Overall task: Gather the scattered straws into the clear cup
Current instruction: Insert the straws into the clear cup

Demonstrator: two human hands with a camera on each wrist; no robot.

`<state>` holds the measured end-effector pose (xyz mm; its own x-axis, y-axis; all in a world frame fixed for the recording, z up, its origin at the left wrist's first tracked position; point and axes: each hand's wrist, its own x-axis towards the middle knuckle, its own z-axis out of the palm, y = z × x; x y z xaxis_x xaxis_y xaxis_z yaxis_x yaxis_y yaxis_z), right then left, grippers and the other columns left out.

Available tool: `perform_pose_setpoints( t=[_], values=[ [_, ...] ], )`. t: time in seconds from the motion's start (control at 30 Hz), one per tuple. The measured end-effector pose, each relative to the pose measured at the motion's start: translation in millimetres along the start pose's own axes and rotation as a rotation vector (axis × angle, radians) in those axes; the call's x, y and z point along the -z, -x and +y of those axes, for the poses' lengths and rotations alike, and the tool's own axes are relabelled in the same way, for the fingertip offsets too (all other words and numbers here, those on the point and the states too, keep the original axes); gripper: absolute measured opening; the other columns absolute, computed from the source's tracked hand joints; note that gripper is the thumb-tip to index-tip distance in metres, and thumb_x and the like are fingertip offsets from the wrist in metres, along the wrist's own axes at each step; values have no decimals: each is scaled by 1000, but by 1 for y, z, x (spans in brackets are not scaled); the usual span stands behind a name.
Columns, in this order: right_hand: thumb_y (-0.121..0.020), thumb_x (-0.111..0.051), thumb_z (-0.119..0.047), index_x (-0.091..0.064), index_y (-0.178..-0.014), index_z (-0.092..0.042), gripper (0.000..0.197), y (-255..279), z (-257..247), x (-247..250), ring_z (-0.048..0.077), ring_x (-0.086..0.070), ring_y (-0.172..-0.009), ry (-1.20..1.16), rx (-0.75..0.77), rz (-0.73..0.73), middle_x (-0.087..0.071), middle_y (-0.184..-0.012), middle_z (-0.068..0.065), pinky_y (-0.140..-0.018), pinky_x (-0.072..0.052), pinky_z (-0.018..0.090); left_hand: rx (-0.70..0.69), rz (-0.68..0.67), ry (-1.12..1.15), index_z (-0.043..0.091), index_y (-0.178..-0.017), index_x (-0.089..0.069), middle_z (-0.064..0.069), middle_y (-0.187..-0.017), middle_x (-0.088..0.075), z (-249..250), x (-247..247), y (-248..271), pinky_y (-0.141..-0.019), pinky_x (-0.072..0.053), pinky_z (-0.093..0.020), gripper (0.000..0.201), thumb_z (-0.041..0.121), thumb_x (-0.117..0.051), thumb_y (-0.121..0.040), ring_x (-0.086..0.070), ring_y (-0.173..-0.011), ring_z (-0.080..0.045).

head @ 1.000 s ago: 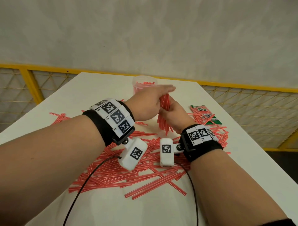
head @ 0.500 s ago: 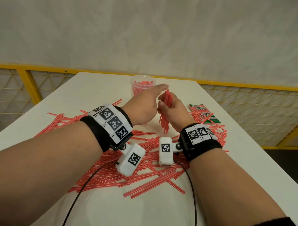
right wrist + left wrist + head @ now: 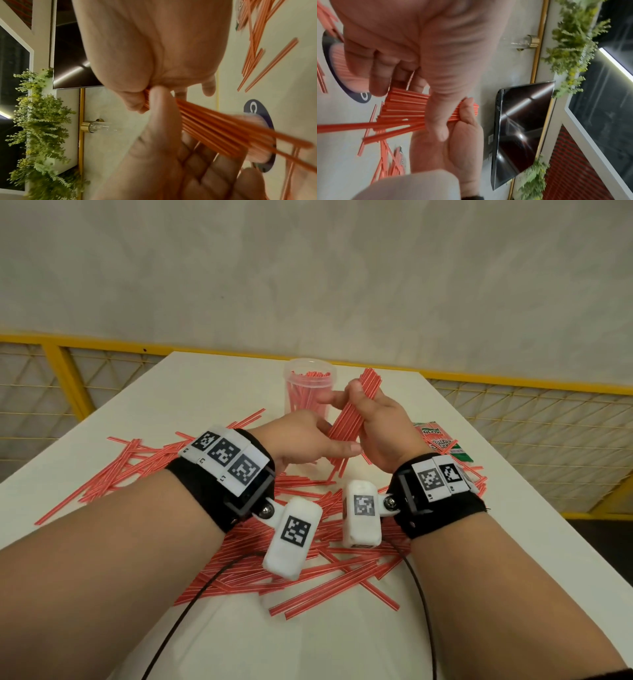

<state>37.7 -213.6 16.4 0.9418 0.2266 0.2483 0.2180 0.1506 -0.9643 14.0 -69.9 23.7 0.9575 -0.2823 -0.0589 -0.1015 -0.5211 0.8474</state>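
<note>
Straws [image 3: 346, 419] in a tilted bundle sit mid-frame in the head view, my right hand [image 3: 380, 422] curled round them; my left hand [image 3: 305, 440] holds the bundle's lower part, fingers [image 3: 376, 75] and thumb pinching it; clear cup [image 3: 310, 392] stands just behind, partly filled; loose straws [image 3: 325, 563] litter the table [image 3: 205, 392] below my wrists.

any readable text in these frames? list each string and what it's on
"GLOW": top of the green and red packet on the table's right side.
Red lettering below it on the packet: too blurred to read.
Small characters beside the square markers on both wristbands: too small to read.
White mark on the dark round sticker under the cup: not legible.
</note>
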Motion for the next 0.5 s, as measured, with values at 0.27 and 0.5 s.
perform_pose_setpoints(
  t=[0.27,0.5],
  values=[
    [-103,-39,-26,-56,-97,-14,23,3,-3,-7,23,-65,-81,-84,-100,-68,-72,-103,2,-64,-47,31,-57,-137,393,16,-98,-60,1,-82,-63,-4,-14,2,-60,-52,-21,3,16,-58,-95,-66,-74,-10],
    [-83,-52,-62,-61,-104,-29,40,-11,-16,45,12,-61,-101,367,-92,223,-68,-104,-11,-77,-44,31,105,54,610,3,-118,-50,-1,-81,-47,-17,-19,6,-51,-43,-24,23,18,-47,-102,-45,-58,-8]
  ],
)
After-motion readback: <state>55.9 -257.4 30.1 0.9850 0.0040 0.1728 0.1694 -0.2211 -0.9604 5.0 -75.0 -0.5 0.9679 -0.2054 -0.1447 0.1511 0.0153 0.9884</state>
